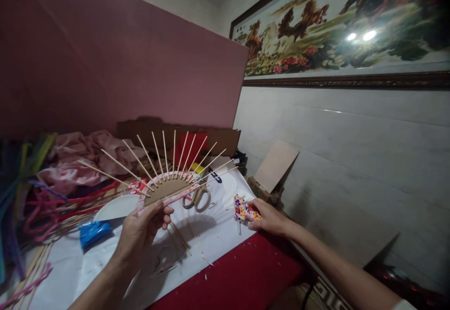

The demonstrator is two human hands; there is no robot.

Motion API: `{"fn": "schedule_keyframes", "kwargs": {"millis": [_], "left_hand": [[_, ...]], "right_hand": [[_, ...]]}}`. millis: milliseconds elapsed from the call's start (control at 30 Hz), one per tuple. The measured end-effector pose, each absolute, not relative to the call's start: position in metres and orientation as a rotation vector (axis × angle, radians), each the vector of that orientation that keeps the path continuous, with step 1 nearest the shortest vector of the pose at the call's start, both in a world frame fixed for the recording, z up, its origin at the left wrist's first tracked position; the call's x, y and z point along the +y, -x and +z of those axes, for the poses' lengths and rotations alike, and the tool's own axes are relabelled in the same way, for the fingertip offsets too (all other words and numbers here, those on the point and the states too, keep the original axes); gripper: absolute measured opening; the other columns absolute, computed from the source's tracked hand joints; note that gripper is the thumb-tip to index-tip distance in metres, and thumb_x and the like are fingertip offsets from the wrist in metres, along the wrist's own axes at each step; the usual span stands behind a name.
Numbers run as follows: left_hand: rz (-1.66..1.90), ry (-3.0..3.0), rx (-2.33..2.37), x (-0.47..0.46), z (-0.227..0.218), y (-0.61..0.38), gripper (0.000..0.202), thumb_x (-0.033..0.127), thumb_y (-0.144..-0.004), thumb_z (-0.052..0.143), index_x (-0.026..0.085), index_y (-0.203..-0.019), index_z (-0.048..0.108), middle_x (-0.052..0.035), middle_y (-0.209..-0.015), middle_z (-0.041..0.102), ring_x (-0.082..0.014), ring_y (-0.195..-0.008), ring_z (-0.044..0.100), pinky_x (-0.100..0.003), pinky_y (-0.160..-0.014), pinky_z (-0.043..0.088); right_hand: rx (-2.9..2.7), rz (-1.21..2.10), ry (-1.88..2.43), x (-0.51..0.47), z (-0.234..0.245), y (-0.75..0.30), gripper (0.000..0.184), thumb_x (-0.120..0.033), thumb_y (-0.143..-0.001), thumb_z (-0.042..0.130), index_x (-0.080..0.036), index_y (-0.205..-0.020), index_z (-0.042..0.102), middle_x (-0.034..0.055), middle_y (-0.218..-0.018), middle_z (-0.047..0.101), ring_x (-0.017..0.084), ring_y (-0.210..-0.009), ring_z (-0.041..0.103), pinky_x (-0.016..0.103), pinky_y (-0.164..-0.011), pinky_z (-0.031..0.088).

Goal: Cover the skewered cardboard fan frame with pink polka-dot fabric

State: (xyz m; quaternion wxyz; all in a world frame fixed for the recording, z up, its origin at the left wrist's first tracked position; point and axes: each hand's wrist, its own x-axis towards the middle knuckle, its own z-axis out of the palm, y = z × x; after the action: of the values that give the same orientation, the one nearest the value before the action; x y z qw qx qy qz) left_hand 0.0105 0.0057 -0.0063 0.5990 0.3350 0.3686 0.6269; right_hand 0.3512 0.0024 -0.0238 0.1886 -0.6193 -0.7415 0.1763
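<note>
In my left hand (147, 218) is a half-round cardboard piece (167, 190), pinched at its straight lower edge between thumb and fingers. Pinkish-white trim runs along its border, and several thin wooden sticks (175, 153) fan outward from its curved side. At the table's right side, my right hand (265, 217) is closed around a floral-patterned glue gun (242, 208), its fingers partly hiding the handle. Scissors (197, 199) with large gold-coloured handles lie just behind the cardboard piece. A blue plastic packet (94, 235) rests to the left of my left hand.
White paper (183, 263) covers part of the red-topped table (225, 279). Pipe cleaners (38, 221), pink fabric (91, 150) and loose sticks (33, 272) crowd the left. A cardboard sheet (276, 165) leans against the right wall; a blue-handled tool (215, 175) lies farther back.
</note>
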Motion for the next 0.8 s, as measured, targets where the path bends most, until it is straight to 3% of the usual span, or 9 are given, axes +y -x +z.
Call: {"fn": "schedule_keyframes", "kwargs": {"millis": [133,267,567,667,800], "left_hand": [[1.452,-0.771,0.876,0.004,-0.005,-0.013,0.023,0.024,-0.059,0.075,0.007,-0.070,0.064,-0.0085,-0.062,0.069,-0.0126,-0.047,0.057,-0.020,-0.041,0.044],[1.439,-0.758,0.913,0.002,-0.005,-0.017,0.025,0.025,-0.057,0.076,0.008,-0.068,0.063,-0.0081,-0.060,0.068,-0.0122,-0.046,0.056,-0.021,-0.040,0.043],[1.406,-0.774,0.906,0.002,-0.009,-0.018,0.021,0.025,-0.060,0.074,0.008,-0.065,0.063,-0.0073,-0.060,0.067,-0.0110,-0.044,0.054,-0.021,-0.040,0.042],[1.402,-0.776,0.895,0.003,-0.011,-0.019,0.020,0.025,-0.061,0.073,0.008,-0.064,0.063,-0.0073,-0.060,0.067,-0.0108,-0.044,0.054,-0.021,-0.040,0.042],[1.404,-0.764,0.914,0.003,-0.013,-0.020,0.023,0.026,-0.060,0.074,0.008,-0.068,0.062,-0.0072,-0.060,0.067,-0.0115,-0.045,0.055,-0.021,-0.040,0.042]], "right_hand": [[-2.136,0.383,1.688,0.003,-0.023,-0.347,0.022,-0.026,-0.063,0.062,-0.018,-0.084,0.058,0.0086,-0.097,0.054,0.022,-0.086,0.052,0.031,-0.073,0.041],[-2.235,0.282,1.626,0.008,-0.022,-0.347,0.014,-0.021,-0.063,0.058,-0.018,-0.076,0.053,0.0072,-0.090,0.055,0.021,-0.084,0.051,0.030,-0.073,0.039],[-2.248,0.612,1.683,0.011,-0.002,-0.356,0.014,-0.026,-0.069,0.054,-0.017,-0.077,0.060,0.0011,-0.070,0.058,0.016,-0.065,0.051,0.025,-0.057,0.035],[-2.166,0.785,1.631,0.007,0.003,-0.357,0.015,-0.028,-0.073,0.051,-0.018,-0.080,0.059,0.0008,-0.073,0.060,0.017,-0.069,0.053,0.026,-0.059,0.038],[-1.933,0.884,1.542,0.005,0.001,-0.358,0.030,-0.042,-0.078,0.050,-0.018,-0.091,0.060,0.0046,-0.085,0.063,0.021,-0.077,0.057,0.031,-0.068,0.043]]}}
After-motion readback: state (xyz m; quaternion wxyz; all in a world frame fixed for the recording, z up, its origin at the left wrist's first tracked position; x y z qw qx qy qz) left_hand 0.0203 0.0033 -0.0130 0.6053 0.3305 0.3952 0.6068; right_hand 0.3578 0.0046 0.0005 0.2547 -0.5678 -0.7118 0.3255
